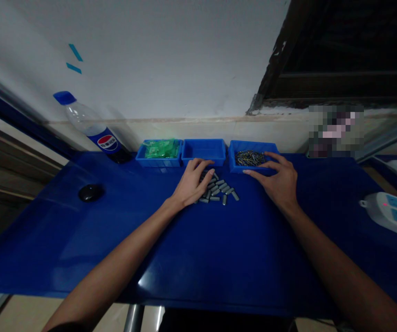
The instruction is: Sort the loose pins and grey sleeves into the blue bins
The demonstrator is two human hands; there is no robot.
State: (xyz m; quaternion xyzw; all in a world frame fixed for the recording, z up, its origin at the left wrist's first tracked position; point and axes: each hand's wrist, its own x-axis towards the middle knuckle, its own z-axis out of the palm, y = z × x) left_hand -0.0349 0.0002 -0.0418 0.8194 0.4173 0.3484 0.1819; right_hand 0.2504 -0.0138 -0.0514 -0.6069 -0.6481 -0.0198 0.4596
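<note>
A heap of several small grey metal cylinders (223,190) lies on the blue table (198,249) in front of three blue bins. My left hand (192,183) rests palm down on the left side of the heap, fingers spread over the cylinders. My right hand (277,179) lies flat to the right of the heap, its fingers touching the front wall of the right bin (234,162), which holds thin dark pins (249,157). The middle bin (203,152) looks empty. The left bin (158,153) holds green plastic bags. Neither hand grips anything.
A Pepsi bottle (92,129) leans at the back left by the wall. A black round object (91,192) sits on the table's left. A white power strip (392,213) lies at the right edge. The wall runs close behind the bins.
</note>
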